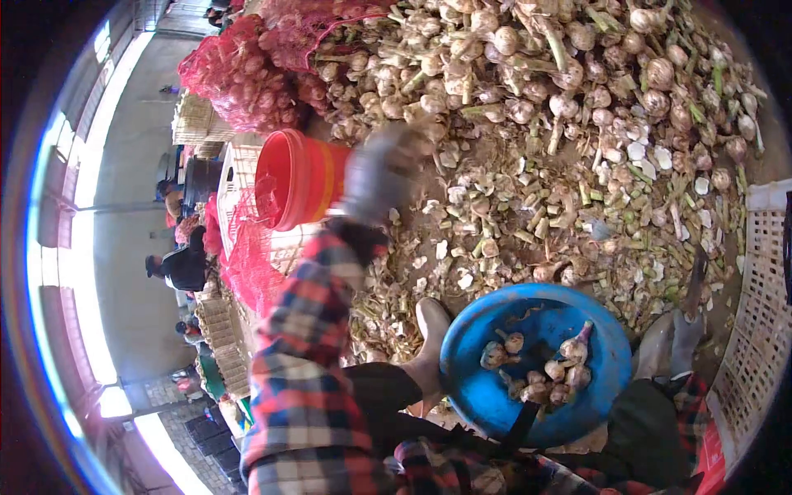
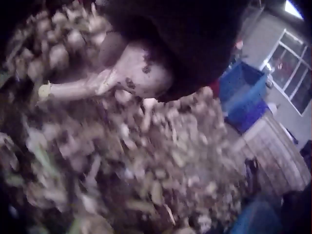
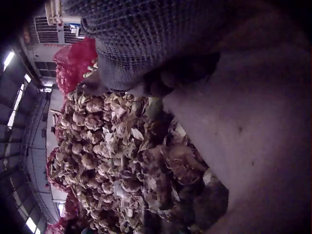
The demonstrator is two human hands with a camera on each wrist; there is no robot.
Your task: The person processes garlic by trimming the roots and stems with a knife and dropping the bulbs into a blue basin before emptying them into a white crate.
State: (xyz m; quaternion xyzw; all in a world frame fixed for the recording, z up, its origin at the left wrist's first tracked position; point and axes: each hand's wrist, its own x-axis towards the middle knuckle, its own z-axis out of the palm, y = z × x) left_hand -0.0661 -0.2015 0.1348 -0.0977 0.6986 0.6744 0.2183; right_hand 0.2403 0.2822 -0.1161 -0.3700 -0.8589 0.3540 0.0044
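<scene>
Reaching over the heap, my left hand (image 1: 384, 173) in a grey glove is blurred in the head view. In the left wrist view it grips a garlic bulb (image 2: 144, 73) whose cut stem sticks out to the left. My right hand (image 1: 685, 342), in a grey knit glove, is low beside a boot (image 1: 654, 346) and holds a narrow dark-bladed tool (image 1: 700, 272). In the right wrist view its glove (image 3: 131, 48) fills the top, with the fingertips mostly hidden. Several trimmed bulbs (image 1: 557, 375) lie in the blue basin (image 1: 466, 330) between my legs.
A big heap of stemmed garlic (image 1: 577, 49) fills the far side, with cut stems (image 1: 536, 227) scattered nearer. On the left stand a red bucket (image 1: 322, 177) and red mesh sacks (image 1: 239, 74). A pale plastic crate (image 1: 755, 305) stands at right. Other people (image 1: 186, 264) sit farther off.
</scene>
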